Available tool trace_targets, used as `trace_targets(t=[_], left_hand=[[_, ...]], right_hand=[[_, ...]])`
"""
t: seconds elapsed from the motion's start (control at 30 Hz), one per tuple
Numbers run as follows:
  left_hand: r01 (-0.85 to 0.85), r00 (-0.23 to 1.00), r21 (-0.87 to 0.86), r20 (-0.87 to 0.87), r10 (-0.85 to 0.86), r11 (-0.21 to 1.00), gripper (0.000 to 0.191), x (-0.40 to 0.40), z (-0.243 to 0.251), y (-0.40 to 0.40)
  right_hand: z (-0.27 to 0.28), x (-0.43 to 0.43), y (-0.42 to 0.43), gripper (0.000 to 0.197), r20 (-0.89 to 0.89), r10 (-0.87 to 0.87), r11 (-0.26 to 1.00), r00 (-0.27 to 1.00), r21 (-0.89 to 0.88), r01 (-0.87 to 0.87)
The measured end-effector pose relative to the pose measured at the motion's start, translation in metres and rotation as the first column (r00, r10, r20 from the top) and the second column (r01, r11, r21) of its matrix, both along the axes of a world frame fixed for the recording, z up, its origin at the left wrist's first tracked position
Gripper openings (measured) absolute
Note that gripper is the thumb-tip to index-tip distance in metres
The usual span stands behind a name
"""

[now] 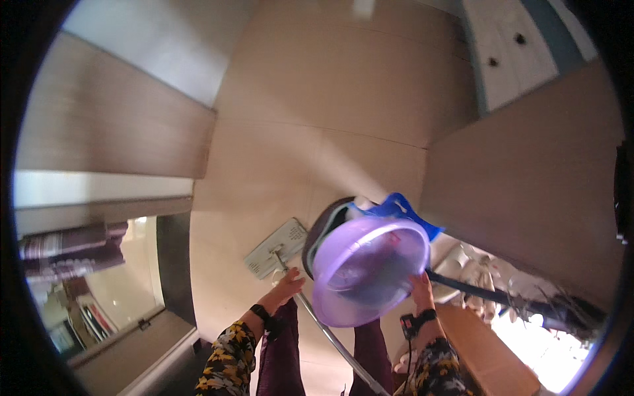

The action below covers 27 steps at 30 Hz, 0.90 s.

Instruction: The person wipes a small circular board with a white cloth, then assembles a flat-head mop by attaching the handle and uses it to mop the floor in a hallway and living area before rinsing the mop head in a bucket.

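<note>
My right hand (422, 290) grips the rim of a translucent purple plastic basin (366, 267), which is tilted in front of my legs. My left hand (289, 287) is beside a metal pole (322, 326), its fingers apart; the pole runs from a flat, perforated mop head (276, 247) on the floor up towards me. Partly hidden behind the basin are a dark rounded container (314, 240) and a blue plastic item (398, 207). Whether the basin rests on the container, I cannot tell.
Pale floor tiles (307, 148) stretch ahead. Wooden panels (525, 188) stand at the right and a cabinet side (114, 109) at the left. An orange-brown box (483, 351) lies by my right arm, near cluttered items (478, 277). A doorway at lower left shows hanging cloth (74, 247).
</note>
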<state>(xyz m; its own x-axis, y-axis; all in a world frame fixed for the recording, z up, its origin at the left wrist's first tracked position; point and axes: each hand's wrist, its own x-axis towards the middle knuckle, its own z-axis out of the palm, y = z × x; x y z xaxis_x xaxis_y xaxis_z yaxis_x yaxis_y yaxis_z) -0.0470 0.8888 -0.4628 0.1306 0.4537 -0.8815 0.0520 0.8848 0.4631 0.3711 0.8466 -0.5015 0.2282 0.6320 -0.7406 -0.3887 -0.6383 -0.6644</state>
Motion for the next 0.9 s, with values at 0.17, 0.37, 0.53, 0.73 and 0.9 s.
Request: trace_targets(t=[0.17,0.37,0.53,0.73,0.9], left_hand=[[-0.053,0.965,0.091,0.260,0.028,0.994,0.054,0.036,-0.021,0.010],[-0.219,0.940,0.153,0.297,0.166,0.964,0.061,0.018,-0.059,-0.022],[-0.252,0.902,0.025,0.368,0.225,0.967,0.059,0.019,-0.048,0.010],[-0.411,0.837,0.017,0.403,0.369,0.912,0.053,-0.008,-0.040,0.024],[-0.410,0.871,0.111,0.341,0.353,0.906,0.053,-0.036,-0.017,0.043]], right_hand=[[-0.004,0.007,-0.011,0.040,0.156,0.033,0.992,0.987,-0.122,-0.014],[0.007,-0.029,-0.001,0.042,0.054,0.072,0.993,0.996,-0.094,-0.066],[0.040,-0.053,0.014,0.049,0.129,-0.127,0.989,0.984,-0.066,0.136],[0.061,-0.091,0.039,0.049,0.168,-0.202,0.978,0.965,-0.019,0.208],[0.080,-0.126,0.061,0.049,0.192,-0.155,0.988,0.969,0.030,0.152]])
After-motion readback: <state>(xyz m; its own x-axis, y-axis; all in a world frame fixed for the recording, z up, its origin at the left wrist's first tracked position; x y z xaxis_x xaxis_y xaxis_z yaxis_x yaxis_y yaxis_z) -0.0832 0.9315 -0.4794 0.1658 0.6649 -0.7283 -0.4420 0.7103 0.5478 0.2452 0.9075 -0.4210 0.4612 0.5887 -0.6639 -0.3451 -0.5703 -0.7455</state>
